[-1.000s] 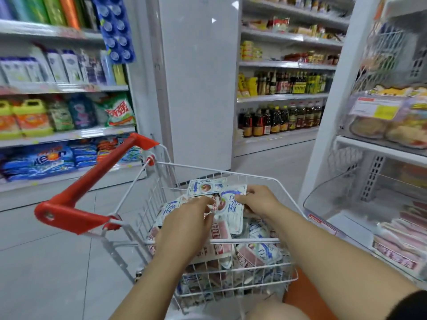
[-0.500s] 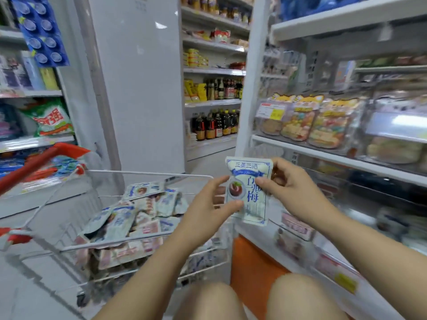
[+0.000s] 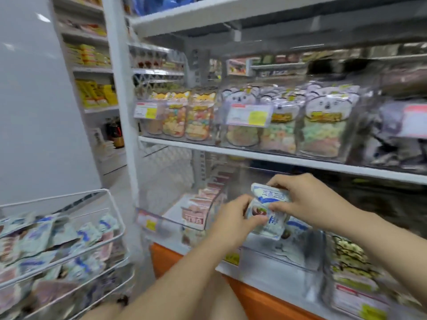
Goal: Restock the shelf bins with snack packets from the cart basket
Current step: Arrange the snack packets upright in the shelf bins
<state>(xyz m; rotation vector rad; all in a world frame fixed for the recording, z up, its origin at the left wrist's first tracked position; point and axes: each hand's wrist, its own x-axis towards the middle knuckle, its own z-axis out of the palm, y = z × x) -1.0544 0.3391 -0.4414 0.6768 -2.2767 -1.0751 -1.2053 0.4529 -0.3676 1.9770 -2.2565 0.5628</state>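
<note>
Both hands pinch one snack packet (image 3: 269, 211) over the clear shelf bin (image 3: 277, 252): left hand (image 3: 233, 218) at its lower edge, right hand (image 3: 307, 199) at its top. More packets fill the cart basket (image 3: 111, 204) at the left.

My left hand (image 3: 233, 218) and right hand (image 3: 307, 197) were bare, and so were my left forearm (image 3: 184, 269) and right forearm (image 3: 381, 241), uncovered as far up as could be seen. Beneath them my bare knee (image 3: 225, 301) showed, blurred.
</note>
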